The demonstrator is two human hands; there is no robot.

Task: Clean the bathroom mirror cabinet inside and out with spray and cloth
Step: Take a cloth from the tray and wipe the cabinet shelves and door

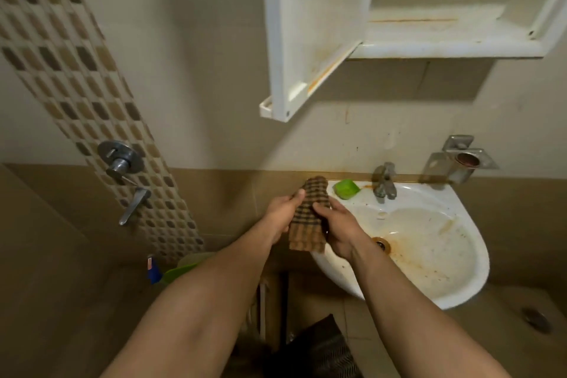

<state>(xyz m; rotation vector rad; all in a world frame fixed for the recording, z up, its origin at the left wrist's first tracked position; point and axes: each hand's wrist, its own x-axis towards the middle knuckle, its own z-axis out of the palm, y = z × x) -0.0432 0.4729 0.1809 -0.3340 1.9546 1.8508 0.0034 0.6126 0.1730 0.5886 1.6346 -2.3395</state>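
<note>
The left hand (pixel 283 212) pinches the upper part of a brown checked cloth (pixel 306 236), and the right hand (pixel 336 227) grasps its other side, above the left rim of the stained sink (pixel 429 270). Higher up, the white mirror cabinet (pixel 445 40) stands open, its door (pixel 306 24) swung leftward. A green object (pixel 346 189), perhaps soap, sits near the tap (pixel 383 182).

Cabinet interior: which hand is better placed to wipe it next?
Probably right. The right hand and left hand both grip the cloth, but the open cabinet sits above on the right hand's side; the left would cross past the door.
</note>
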